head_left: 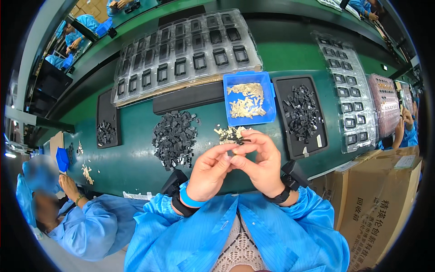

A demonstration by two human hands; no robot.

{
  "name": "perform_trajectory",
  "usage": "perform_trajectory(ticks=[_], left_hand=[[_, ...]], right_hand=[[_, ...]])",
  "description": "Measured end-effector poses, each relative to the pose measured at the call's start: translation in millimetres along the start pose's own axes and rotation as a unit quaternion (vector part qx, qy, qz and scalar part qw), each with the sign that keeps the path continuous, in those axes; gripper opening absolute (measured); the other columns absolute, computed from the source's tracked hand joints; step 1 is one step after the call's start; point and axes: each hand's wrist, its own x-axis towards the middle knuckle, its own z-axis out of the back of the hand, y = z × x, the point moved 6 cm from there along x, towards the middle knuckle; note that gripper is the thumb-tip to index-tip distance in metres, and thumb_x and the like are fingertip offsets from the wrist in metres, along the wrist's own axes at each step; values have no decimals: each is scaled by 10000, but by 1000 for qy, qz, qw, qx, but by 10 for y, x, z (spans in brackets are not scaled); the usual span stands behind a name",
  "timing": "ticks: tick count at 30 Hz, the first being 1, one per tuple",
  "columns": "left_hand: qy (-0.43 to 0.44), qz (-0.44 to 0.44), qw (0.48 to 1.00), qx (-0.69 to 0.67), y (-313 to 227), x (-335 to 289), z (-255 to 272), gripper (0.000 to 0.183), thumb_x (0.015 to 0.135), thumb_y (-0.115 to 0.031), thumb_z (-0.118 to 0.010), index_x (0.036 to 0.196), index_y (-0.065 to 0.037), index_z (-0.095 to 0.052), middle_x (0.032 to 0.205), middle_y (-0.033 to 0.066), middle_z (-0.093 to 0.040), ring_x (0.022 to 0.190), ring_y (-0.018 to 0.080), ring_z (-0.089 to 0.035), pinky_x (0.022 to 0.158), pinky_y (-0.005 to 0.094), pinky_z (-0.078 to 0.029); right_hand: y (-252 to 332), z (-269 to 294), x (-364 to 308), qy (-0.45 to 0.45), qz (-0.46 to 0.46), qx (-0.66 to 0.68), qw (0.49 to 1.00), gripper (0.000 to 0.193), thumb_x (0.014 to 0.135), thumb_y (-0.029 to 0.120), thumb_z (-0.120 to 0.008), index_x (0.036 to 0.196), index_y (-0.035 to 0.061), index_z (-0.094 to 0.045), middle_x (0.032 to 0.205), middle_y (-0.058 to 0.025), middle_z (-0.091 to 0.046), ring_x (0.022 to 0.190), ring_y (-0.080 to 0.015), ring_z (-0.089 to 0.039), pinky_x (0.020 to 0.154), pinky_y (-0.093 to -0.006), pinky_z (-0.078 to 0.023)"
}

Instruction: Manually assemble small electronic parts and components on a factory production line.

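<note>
From my end, I saw one small dark piece point(244, 140) in work, held at the near edge of the table point(133, 161). The left hand point(206, 174) and the right hand point(263, 163) met there, thumbs and forefingers pinched narrow around it; their fingers hid its exact shape.

I judged much was left: a big heap of black parts point(174, 138) lay loose to the left, and thin pale chips point(247, 102) filled much of the blue bin point(251, 121) beyond the hands, with a few more chips spilled just nearer. More black parts point(301, 109) lay in a dark tray point(293, 147) on the right; whether those were done, I could not tell.

The parts looked like hard, blocky plastic, the chips flat and matte. On the far side, a clear, shiny moulded tray point(252, 60) held rows of black rectangular frames point(215, 36).
</note>
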Motion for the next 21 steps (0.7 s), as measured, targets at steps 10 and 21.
perform_trajectory(ticks=[10,21], left_hand=[[-40,-37,998,33,-109,13,59,174,917,-78,-552,1079,-22,-582,877,30,-618,789,82,-561,727,214,-463],[-96,-108,962,233,-314,-57,15,192,872,-27,-604,1055,21,-633,888,84,-665,769,114,-633,689,221,-515]], right_hand=[[-9,12,22,20,-120,60,991,369,777,10,-682,1073,6,-461,846,-41,-627,849,-92,-576,834,-269,-422],[111,89,77,48,-157,43,986,84,855,22,-605,911,-15,-554,979,-65,-525,861,-111,-550,788,-261,-462]])
